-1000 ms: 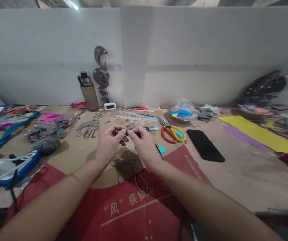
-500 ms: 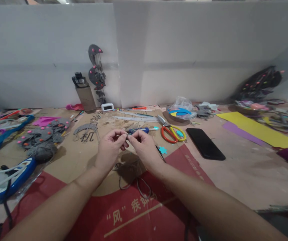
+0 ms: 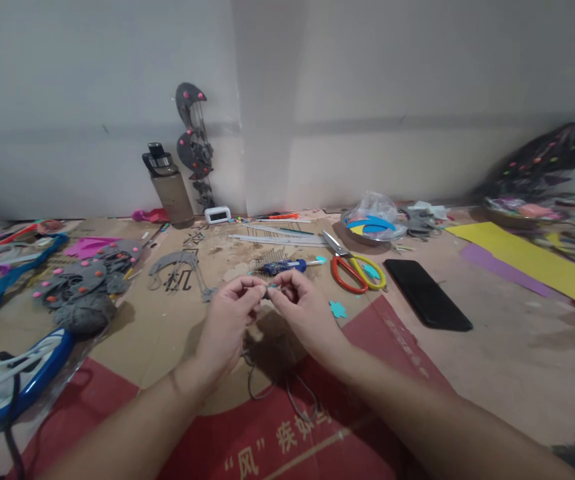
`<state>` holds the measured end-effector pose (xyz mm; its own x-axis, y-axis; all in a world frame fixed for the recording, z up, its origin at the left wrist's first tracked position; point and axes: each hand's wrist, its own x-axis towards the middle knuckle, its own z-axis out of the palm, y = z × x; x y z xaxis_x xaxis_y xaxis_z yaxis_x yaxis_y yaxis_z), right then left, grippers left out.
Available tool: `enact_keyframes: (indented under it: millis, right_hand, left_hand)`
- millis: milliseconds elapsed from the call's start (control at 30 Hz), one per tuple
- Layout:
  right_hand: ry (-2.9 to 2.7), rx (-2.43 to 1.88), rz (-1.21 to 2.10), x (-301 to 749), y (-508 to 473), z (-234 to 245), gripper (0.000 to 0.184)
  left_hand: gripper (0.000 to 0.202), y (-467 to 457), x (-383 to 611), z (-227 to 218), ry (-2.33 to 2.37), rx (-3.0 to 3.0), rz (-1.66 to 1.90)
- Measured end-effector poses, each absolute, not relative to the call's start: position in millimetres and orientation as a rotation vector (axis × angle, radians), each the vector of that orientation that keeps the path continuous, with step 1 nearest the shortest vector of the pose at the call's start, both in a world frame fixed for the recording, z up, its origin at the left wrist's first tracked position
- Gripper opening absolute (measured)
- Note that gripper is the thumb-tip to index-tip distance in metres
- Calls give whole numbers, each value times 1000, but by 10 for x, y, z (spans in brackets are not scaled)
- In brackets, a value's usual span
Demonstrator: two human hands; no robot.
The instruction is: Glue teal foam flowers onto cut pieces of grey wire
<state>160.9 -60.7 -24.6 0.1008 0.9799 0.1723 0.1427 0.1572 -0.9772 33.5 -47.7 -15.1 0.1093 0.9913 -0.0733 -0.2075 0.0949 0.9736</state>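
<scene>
My left hand (image 3: 230,320) and my right hand (image 3: 305,317) meet over the cardboard, thumbs and forefingers pinched together. Between their tips is a small dark grey piece (image 3: 267,292), too small and covered to name. Loops of grey yarn (image 3: 300,400) show below the hands; whether they join the pinched piece is hidden. Just beyond the fingers lies a blue-handled tool (image 3: 285,267). A grey crescent-shaped piece with strings (image 3: 180,260) lies to the left. To the right are scissors with red and yellow handles (image 3: 352,267) and a turquoise flower-shaped cutout (image 3: 338,309).
A black phone (image 3: 426,295) lies at right, near yellow sheets (image 3: 527,260). A bottle (image 3: 171,193) and a small white clock (image 3: 217,215) stand at the back. At left are a grey yarn ball (image 3: 86,313) and a blue-and-white device (image 3: 32,380). Red-and-brown cardboard (image 3: 167,427) covers the front.
The view has shifted a little, so the table items sit slightly lower and farther out. Both hands stay together, still pinching at the same small piece.
</scene>
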Motion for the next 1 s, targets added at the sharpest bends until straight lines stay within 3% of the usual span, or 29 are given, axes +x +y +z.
enact_keyframes:
  millis: [633,1000]
  right_hand:
    - [-1288,-1287,896,1610,-529,-344,18]
    - [-1357,-1149,950,1629,-511,-365,19]
  left_hand:
    - [18,-349,255,-245,1116,1320,1069]
    - [21,-261,217,-228,1027,1140,1162]
